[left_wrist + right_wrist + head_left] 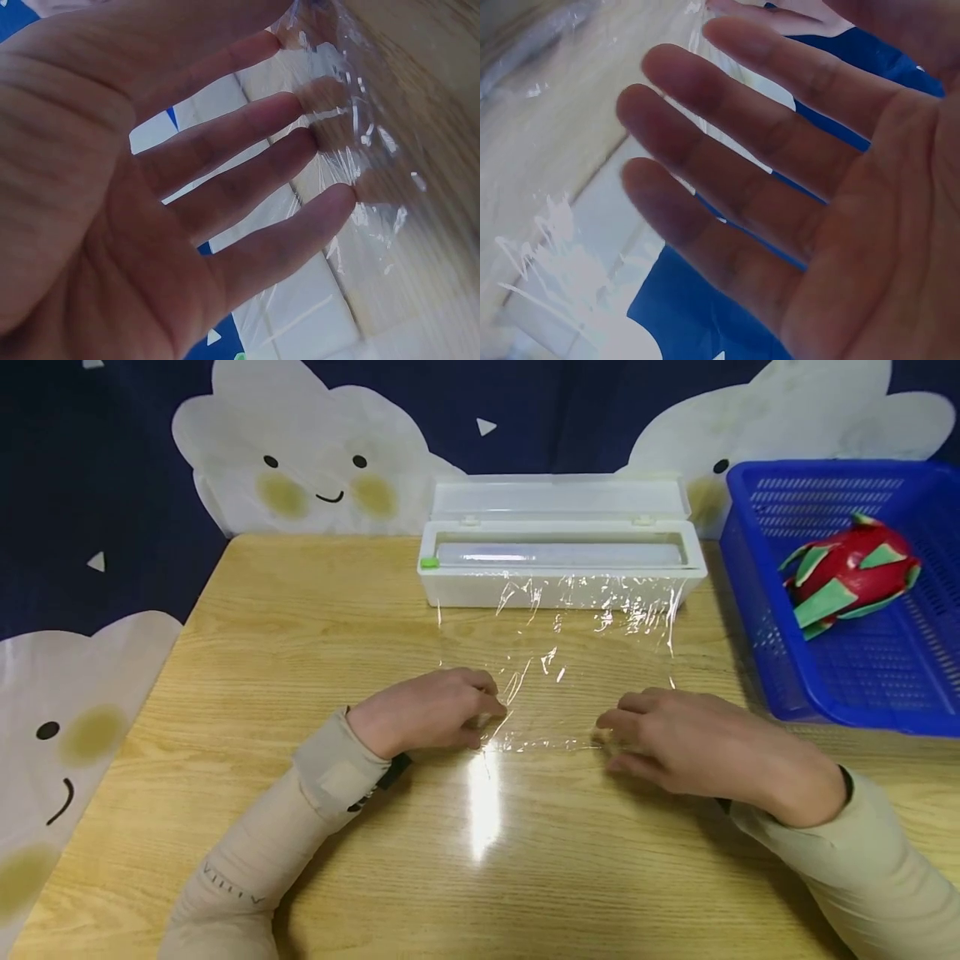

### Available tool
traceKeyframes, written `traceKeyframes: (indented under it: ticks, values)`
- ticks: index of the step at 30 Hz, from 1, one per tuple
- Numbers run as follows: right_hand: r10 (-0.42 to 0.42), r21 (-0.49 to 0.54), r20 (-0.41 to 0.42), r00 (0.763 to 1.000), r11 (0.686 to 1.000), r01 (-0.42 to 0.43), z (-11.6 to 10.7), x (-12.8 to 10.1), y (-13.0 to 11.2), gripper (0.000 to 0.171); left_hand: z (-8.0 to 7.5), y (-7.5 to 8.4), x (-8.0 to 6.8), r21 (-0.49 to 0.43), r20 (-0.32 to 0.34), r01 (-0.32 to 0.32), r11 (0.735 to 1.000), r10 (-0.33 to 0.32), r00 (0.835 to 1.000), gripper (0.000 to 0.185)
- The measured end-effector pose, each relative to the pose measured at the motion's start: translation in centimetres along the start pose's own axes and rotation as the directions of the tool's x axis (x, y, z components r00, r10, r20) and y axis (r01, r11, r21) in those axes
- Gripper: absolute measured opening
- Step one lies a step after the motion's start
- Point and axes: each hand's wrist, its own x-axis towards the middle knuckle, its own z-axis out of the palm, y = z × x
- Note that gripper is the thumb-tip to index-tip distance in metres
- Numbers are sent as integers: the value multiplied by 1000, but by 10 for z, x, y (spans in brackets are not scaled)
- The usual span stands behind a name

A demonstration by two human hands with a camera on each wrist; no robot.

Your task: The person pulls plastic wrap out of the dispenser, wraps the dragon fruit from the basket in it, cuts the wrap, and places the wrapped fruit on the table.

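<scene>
A sheet of clear cling film (570,677) runs from a white dispenser box (465,587) with its lid up, forward across the wooden table (300,635) to my hands. My left hand (431,714) lies on the table at the film's near left corner. In the left wrist view that hand (150,210) has straight, spread fingers whose tips touch the crinkled film (367,172). My right hand (697,752) rests at the film's near right edge. Its fingers (727,150) are straight, with the film (547,150) just beyond them.
A blue plastic basket (825,467) stands at the table's right side with a red and green dragon fruit (851,572) in it. Behind the table hangs a dark cloth with white cloud figures (315,460). Bare wood lies left of and in front of the hands.
</scene>
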Motion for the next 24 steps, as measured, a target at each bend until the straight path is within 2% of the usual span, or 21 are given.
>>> traceKeyframes:
  ticks: [7, 20, 24]
  values:
    - [-46, -47, -130, 990, 998, 40, -9, -6, 2, 34, -4, 2, 3, -18, 4, -7, 1000, 7, 1000, 34]
    - [-171, -142, -230, 958, 980, 141, -26, 1, -4, 32, -5, 3, 1, -28, 17, 10, 1000, -10, 1000, 32]
    - [-196, -157, -263, 945, 975, 159, -35, 2, -7, 30, -3, 3, 0, -26, 10, -1, 1000, 1, 1000, 25]
